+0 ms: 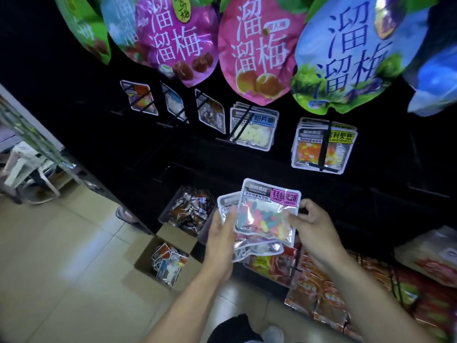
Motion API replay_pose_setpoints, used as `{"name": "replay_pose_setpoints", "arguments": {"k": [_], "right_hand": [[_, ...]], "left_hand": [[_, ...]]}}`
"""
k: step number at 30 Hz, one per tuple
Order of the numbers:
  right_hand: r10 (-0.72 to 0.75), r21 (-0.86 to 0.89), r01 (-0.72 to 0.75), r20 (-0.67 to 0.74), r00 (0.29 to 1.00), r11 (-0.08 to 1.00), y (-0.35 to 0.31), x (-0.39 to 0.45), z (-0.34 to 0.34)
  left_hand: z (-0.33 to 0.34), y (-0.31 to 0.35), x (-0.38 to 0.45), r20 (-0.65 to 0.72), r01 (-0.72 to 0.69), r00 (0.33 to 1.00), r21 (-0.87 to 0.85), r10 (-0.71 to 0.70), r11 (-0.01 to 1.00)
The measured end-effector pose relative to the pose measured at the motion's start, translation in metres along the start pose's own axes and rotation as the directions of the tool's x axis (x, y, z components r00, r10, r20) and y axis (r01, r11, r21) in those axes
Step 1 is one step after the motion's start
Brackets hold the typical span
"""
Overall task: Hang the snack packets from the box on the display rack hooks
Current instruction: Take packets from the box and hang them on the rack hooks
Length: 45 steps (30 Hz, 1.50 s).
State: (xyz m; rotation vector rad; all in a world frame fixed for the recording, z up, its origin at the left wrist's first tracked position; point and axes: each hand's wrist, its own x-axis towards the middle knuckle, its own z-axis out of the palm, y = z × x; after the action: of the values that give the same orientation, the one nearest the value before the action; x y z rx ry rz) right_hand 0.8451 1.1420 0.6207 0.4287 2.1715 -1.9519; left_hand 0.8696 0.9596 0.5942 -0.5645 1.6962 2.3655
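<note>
Both hands are up in front of the black display rack. The left hand cradles a small stack of snack packets, fingers curled round its left edge. The right hand takes the front one, the gummy packet with the pink label, thumb and fingers pinching its right edge.

That packet stands upright, long axis roughly vertical, header end at the top and tilted slightly toward the rack. So the hang end already points the way it needs to go. The right hand is the nearer one to the free hooks; I'd judge it makes the hang while the left keeps the stack.

Above and just right, the jelly-bean packets fill one hook; left of them hang the milk-tablet packets. The empty hooks around the hands are dark and hard to pick out, so which one is the target I cannot tell.

Down on the floor, to the left, the cardboard box sits open with more packets inside.
</note>
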Motion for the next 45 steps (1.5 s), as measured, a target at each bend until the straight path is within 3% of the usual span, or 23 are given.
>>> {"name": "replay_pose_setpoints", "arguments": {"k": [5, 11, 17, 22, 25, 29, 37, 45], "right_hand": [[0.046, 0.099, -0.028, -0.184, 0.982, 0.995, 0.02, -0.014, -0.024], [0.142, 0.281, -0.005, -0.471, 0.871, 0.96, 0.041, -0.041, -0.088], [-0.026, 0.096, 0.112, -0.633, 0.774, 0.989, 0.025, -0.056, -0.144], [-0.203, -0.037, 0.213, -0.495, 0.845, 0.976, 0.002, -0.052, -0.178], [-0.271, -0.071, 0.263, -0.345, 0.899, 0.962, -0.009, -0.044, -0.183], [-0.309, -0.02, 0.316, -0.271, 0.911, 0.949, -0.017, -0.031, -0.185], [-0.33, 0.03, 0.354, -0.292, 0.898, 0.935, -0.009, -0.017, -0.174], [-0.28, 0.123, 0.359, -0.418, 0.864, 0.925, 0.002, -0.019, -0.167]], "left_hand": [[0.007, -0.021, -0.001, 0.084, 0.037, 0.996, 0.056, -0.042, 0.998], [0.021, -0.049, 0.0, 0.142, 0.066, 0.986, 0.112, -0.082, 0.991], [0.058, -0.054, -0.012, 0.25, 0.029, 0.965, 0.169, -0.072, 0.985], [0.094, -0.049, -0.018, 0.299, -0.014, 0.953, 0.196, -0.046, 0.98], [0.109, -0.051, -0.018, 0.224, -0.031, 0.975, 0.169, -0.007, 0.985], [0.123, -0.053, -0.023, 0.142, -0.038, 0.99, 0.125, 0.02, 0.991], [0.119, -0.067, -0.039, -0.049, -0.067, 0.996, 0.126, 0.073, 0.99], [0.11, -0.068, -0.035, -0.083, -0.042, 0.995, 0.174, 0.058, 0.984]]}}
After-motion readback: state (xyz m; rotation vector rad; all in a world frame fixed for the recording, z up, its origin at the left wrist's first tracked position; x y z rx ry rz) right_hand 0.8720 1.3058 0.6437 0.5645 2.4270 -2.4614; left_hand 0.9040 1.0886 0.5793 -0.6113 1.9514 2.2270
